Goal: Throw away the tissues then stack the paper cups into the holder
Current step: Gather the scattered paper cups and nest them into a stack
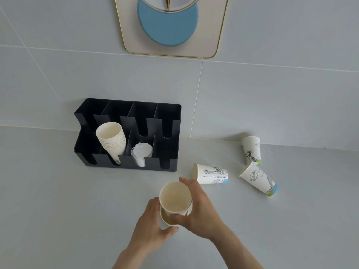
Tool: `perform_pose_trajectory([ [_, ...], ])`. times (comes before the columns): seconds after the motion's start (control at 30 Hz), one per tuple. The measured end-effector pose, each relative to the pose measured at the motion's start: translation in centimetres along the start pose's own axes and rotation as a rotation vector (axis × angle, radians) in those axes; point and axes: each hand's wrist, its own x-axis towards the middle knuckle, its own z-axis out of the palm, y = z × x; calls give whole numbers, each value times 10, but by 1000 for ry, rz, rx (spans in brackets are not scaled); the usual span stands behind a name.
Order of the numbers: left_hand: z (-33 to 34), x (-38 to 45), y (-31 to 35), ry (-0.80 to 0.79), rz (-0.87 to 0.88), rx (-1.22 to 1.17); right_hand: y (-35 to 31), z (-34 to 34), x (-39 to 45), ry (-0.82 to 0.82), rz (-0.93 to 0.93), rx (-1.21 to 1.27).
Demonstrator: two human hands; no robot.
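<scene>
Low in the middle, my right hand (198,212) grips a white paper cup (175,197) by its rim and side, mouth up. My left hand (150,228) holds a second cup (164,223) just beneath it; the upper cup sits partly inside the lower one. The black cup holder (128,111) stands against the wall at the left, with a leaning stack of paper cups (112,138) in one slot and clear plastic lids (141,151) in the slot beside it. Three loose printed cups lie on the counter to the right (211,174), (259,181), (251,149). No tissues are visible.
The grey counter (58,200) meets a tiled wall behind the holder. A gold-framed wall piece with a blue disc (169,26) hangs above. The holder's two right-hand slots hold nothing that I can see.
</scene>
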Motion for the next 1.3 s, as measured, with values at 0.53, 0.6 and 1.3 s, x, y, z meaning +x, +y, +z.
perform_pose_trajectory([
  [0.53,2,14,-1,120,22,-49,45,-20,43,64,75,-354],
  [0.6,4,17,0,133,15,-52,54,-34,66,115,95,-461],
  [1.3,10,29,3,131,-18,-47,108,-11,97,-84,24,-925],
])
